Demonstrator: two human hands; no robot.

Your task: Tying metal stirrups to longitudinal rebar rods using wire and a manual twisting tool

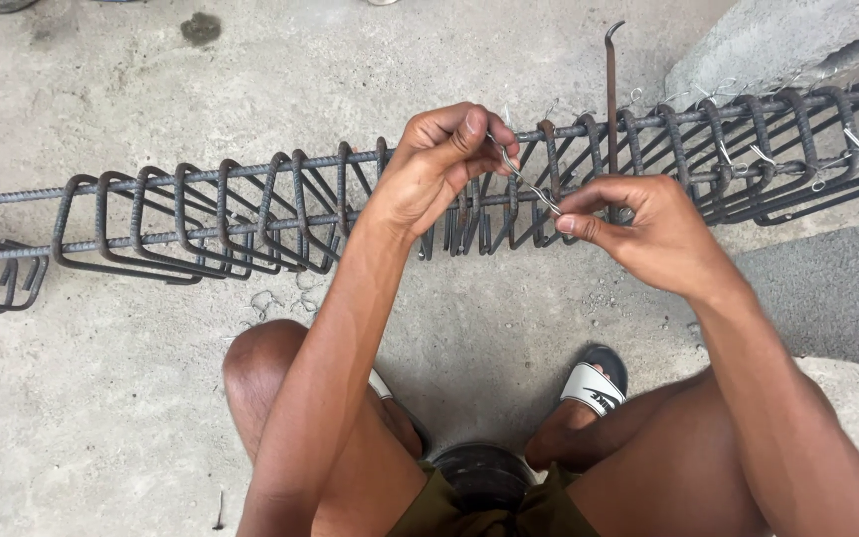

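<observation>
1. While crouching on the concrete floor (101, 398), the person is stretching a thin tie wire (526, 183) above the rebar cage (251, 214).
2. Left hand (436, 164) fingers are pinching one end.
3. Right hand (638, 229) fingers are gripping the other end and a hooked tool (611, 85).

- The rebar cage (251, 214) lies on the floor (101, 398), running from left edge to right edge.
- A tie wire (527, 184) stretches between the left hand (439, 164) and right hand (638, 224), above the cage.
- A hooked tool (610, 89) stands upright behind the right hand.
- A concrete block (777, 40) sits behind the cage at far right.
</observation>
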